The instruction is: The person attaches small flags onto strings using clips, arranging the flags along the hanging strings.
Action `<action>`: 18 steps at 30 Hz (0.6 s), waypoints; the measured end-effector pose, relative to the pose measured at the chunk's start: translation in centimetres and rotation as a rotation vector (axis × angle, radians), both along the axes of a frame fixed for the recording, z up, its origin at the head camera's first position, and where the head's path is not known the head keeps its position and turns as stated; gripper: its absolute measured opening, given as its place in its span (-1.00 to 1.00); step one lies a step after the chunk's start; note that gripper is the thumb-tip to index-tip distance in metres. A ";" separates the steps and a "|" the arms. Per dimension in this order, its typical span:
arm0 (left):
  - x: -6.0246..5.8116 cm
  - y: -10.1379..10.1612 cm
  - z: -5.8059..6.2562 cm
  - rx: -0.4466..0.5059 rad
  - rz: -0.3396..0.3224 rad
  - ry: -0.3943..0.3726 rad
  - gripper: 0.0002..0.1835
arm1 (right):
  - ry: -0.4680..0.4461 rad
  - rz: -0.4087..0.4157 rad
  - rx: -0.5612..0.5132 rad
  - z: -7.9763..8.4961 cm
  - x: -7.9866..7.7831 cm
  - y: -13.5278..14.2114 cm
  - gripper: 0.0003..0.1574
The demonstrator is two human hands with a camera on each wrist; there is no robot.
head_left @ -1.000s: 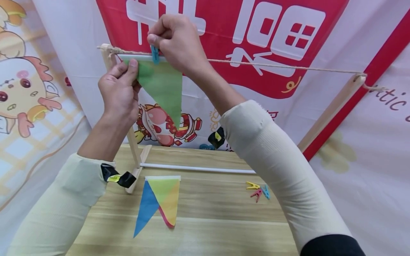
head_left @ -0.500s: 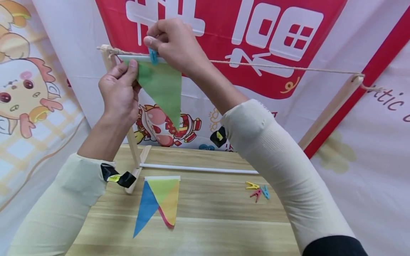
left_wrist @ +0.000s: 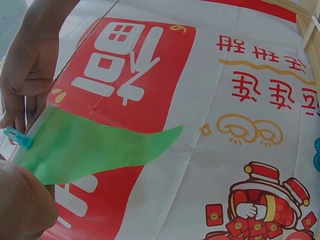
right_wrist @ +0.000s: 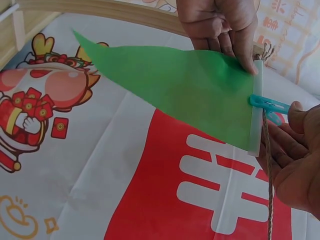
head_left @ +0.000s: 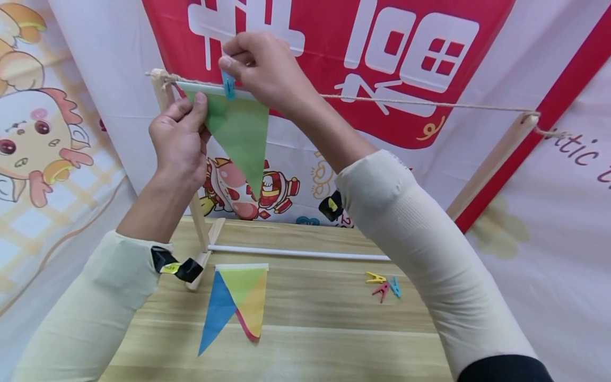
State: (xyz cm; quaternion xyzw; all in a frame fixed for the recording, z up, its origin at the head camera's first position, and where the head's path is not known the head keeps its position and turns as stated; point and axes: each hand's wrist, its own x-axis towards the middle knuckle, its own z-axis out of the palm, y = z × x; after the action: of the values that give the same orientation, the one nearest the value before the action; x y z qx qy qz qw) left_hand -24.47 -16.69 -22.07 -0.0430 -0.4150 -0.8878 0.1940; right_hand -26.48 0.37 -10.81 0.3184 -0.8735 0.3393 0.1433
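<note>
A green pennant with a white top band hangs by the twine, close to the left post. My left hand pinches the band's left corner between thumb and fingers. Near the band's middle sits a blue clothespin, its handle end pinched by my right hand. In the right wrist view the clothespin has its tip over the band, with the twine passing right beside it. Whether the clothespin's tip bites the twine too, I cannot tell.
Blue, yellow-green and orange pennants overlap on the wooden table, a red edge beneath. Yellow, red and blue clothespins lie to the right. Wooden posts hold the twine; a white rod runs low between them. A printed cloth hangs behind.
The green pennant's tip has swung slightly left and down, and its band tilts a little more to the right. Both hands have shifted only slightly and keep their holds.
</note>
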 end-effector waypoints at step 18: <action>0.2 0.1 -1.2 -0.099 0.017 -0.039 -0.52 | 0.071 0.030 -0.087 -1.2 0.4 2.0 -0.54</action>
State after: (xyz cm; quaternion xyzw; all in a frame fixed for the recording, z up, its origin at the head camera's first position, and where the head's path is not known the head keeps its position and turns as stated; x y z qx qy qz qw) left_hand -24.28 -16.56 -23.32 -0.0319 -0.4625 -0.8652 0.1910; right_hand -26.05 2.40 -11.97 0.3366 -0.8474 0.3677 0.1827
